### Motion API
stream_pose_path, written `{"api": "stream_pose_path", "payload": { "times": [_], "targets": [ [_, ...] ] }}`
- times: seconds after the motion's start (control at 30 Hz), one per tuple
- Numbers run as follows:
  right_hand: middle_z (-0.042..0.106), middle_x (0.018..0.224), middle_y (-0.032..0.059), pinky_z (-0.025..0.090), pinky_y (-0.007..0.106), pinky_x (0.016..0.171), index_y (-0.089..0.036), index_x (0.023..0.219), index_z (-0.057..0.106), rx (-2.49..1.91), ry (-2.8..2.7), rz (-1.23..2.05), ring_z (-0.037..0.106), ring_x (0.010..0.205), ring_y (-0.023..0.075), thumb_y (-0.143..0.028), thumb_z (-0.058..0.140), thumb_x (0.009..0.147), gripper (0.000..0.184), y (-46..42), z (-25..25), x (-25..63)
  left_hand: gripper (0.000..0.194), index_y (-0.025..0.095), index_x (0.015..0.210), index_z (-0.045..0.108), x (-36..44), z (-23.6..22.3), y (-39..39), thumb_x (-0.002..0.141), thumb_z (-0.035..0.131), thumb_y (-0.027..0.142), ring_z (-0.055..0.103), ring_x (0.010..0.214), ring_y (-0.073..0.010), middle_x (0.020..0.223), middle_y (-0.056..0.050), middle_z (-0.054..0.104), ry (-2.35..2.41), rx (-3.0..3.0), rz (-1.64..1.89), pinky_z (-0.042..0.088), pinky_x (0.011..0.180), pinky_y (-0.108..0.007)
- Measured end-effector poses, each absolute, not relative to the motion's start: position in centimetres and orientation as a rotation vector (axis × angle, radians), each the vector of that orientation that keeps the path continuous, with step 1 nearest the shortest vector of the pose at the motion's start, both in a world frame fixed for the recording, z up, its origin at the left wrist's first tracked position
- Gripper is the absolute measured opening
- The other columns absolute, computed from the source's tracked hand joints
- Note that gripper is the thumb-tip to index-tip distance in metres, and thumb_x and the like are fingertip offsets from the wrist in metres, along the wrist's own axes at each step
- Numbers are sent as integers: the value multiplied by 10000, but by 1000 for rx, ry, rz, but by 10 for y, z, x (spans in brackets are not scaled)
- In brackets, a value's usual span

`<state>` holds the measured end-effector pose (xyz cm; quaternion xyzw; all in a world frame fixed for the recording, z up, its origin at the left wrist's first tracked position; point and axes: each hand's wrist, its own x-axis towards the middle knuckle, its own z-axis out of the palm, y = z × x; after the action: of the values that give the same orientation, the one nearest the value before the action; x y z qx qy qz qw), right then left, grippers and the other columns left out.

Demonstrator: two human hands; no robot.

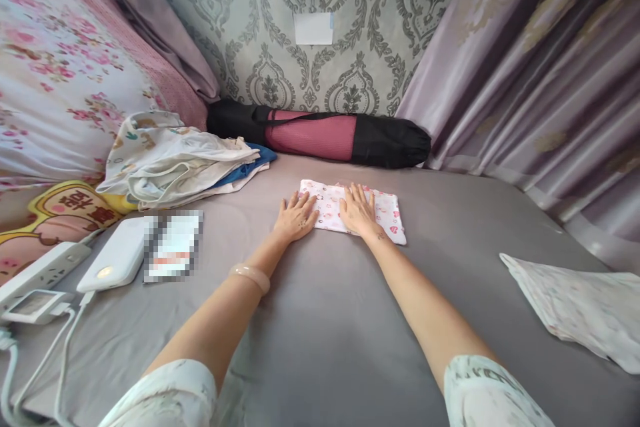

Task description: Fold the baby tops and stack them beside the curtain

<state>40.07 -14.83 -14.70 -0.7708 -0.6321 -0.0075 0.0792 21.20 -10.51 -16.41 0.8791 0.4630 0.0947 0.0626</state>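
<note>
A folded white cloth [387, 213] with pink hearts and small prints lies flat on the grey sheet [340, 333], in the middle of the view. My left hand [297, 217] rests with fingers spread at the cloth's left edge, fingertips pointing away from me. On top of the cloth, right of its middle, my right hand [358, 210] lies flat with its fingers stretched out. Neither hand grips anything. Part of the cloth is hidden under my right hand.
A rolled mat in a black and pink bag [313, 135] lies against the wall. Piled clothes [175, 160] sit at the back left. A white power bank [120, 253], a pixelated flat item [173, 247] and a power strip [45, 270] are at left; folded fabric [583, 310] lies right.
</note>
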Motion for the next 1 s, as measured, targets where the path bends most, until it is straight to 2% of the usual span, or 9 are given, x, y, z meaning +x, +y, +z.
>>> {"api": "stream_pose_path", "payload": {
  "times": [0.13, 0.33, 0.53, 0.83, 1.0],
  "targets": [
    [192, 1598, 84, 96, 527, 1166, -131, 1507, 294, -2338, -1881, 69, 157, 1461, 249, -367, 182, 990, 580, -152, -154, 405, 598, 260, 1505, 299, 212, -164, -105, 968, 226, 513, 149, 1470, -314, 1586, -19, 243, 1419, 2644, 274, 166, 1142, -615],
    [165, 1605, 69, 89, 515, 1170, -148, 1513, 282, -2313, -1873, 149, 128, 1469, 238, -391, 176, 991, 586, -152, -154, 408, 607, 257, 1512, 283, 212, -161, -106, 965, 226, 513, 130, 1473, -313, 1588, -14, 237, 1425, 2630, 240, 162, 1146, -605],
    [184, 1596, 115, 35, 475, 1177, -75, 1509, 267, -2400, -1759, -17, 118, 1469, 239, -374, 163, 993, 606, -165, -156, 431, 615, 254, 1515, 276, 212, -161, -106, 964, 207, 519, 123, 1475, -311, 1590, -17, 232, 1426, 2649, 218, 168, 1148, -595],
    [204, 1590, 120, 62, 460, 1177, -58, 1505, 270, -2427, -1768, 38, 162, 1459, 240, -401, 154, 991, 629, -168, -162, 439, 611, 248, 1511, 284, 211, -157, -109, 967, 207, 515, 121, 1475, -308, 1589, -29, 237, 1414, 2652, 212, 167, 1161, -564],
    [238, 1574, 161, 14, 468, 1176, -22, 1487, 293, -2466, -1660, -147, 143, 1461, 265, -380, 176, 986, 627, -180, -155, 453, 591, 258, 1502, 307, 211, -159, -109, 973, 206, 501, 142, 1475, -288, 1577, -26, 273, 1422, 2668, 270, 183, 1165, -541]
  ]
}}
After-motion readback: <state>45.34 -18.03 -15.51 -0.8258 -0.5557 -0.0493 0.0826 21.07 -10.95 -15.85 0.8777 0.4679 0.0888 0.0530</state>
